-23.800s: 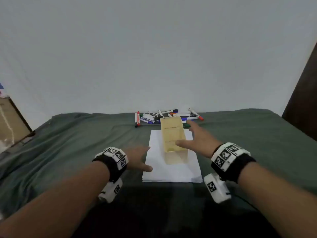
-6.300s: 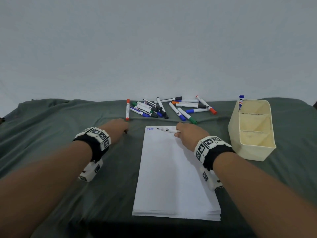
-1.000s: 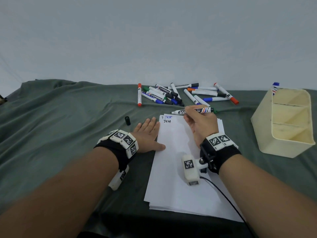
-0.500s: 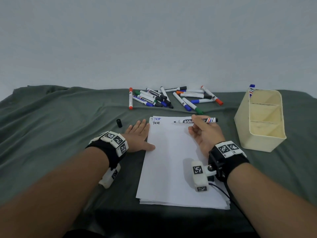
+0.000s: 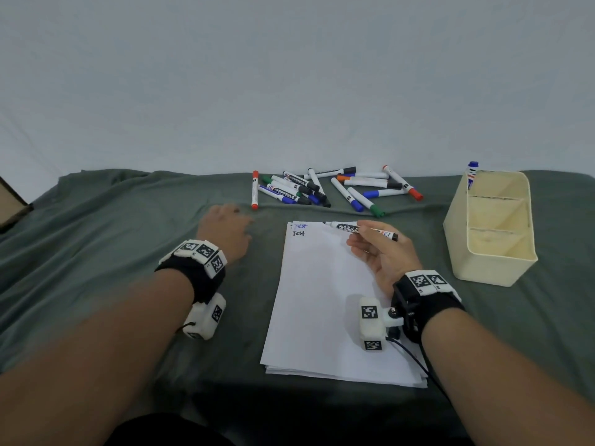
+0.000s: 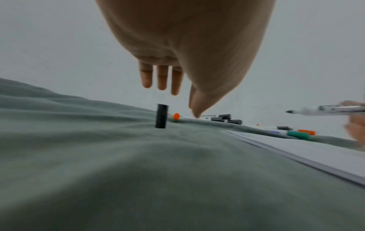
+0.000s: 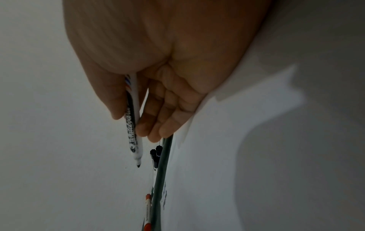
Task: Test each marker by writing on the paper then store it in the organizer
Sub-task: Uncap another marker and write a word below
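Head view, nearest you: your right hand pinches the uncapped black marker over the top of the paper, where a black "Test" sits under the blue one. Half a second ago your left hand lay flat beside the sheet; now it has slid out, grip loose and empty, fingers above the upright black cap. So writing looks done, capping next. Farther off wait the loose markers and the organizer.

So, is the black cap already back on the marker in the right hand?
No. In the left wrist view the black cap stands upright on the green cloth, and the marker in the right hand shows a bare tip.
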Demonstrator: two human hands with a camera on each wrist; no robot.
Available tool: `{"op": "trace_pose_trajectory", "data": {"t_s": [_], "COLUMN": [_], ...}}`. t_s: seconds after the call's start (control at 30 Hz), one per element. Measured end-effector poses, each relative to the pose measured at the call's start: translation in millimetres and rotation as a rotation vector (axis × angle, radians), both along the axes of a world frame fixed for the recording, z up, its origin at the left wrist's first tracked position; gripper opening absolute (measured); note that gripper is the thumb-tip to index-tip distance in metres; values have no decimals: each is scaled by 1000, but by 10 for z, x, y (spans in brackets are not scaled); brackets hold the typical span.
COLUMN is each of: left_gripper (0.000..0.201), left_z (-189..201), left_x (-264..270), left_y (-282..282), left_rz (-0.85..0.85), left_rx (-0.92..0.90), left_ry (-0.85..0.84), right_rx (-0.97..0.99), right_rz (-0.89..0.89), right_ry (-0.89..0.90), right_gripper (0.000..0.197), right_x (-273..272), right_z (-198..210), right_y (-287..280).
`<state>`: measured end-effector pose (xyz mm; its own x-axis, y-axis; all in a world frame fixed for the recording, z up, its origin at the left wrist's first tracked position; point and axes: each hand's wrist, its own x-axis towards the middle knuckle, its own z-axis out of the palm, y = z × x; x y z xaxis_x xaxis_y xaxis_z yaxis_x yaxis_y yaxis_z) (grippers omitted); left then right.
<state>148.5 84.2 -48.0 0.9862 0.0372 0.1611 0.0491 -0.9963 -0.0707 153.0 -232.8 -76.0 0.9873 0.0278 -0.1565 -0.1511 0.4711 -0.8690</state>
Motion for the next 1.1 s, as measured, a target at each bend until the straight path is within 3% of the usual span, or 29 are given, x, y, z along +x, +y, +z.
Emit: {"op": "trace_pose_trajectory", "data": {"t_s": [0.17,0.37,0.5,1.1], "left_gripper": [29,19,17,14], "left_z": [44,137,119,-5], "left_x": [83,136,130,156], "left_y": [192,-271,-677,-987], "left_rz": [85,-25,-168,-328], "left_rx": [-57,-356,-445,-433], "left_ry": [180,34,15,77], "right_rx": [-33,-36,-38,-74], "right_rz": [7,15,22,29], "right_ry": [-36,-54,-56,-82], "right_gripper": [9,9,9,13], "right_x": [-17,-12,-18,-17], "right_z": [2,-21,-30,-64], "right_y": [6,4,-3,15]}}
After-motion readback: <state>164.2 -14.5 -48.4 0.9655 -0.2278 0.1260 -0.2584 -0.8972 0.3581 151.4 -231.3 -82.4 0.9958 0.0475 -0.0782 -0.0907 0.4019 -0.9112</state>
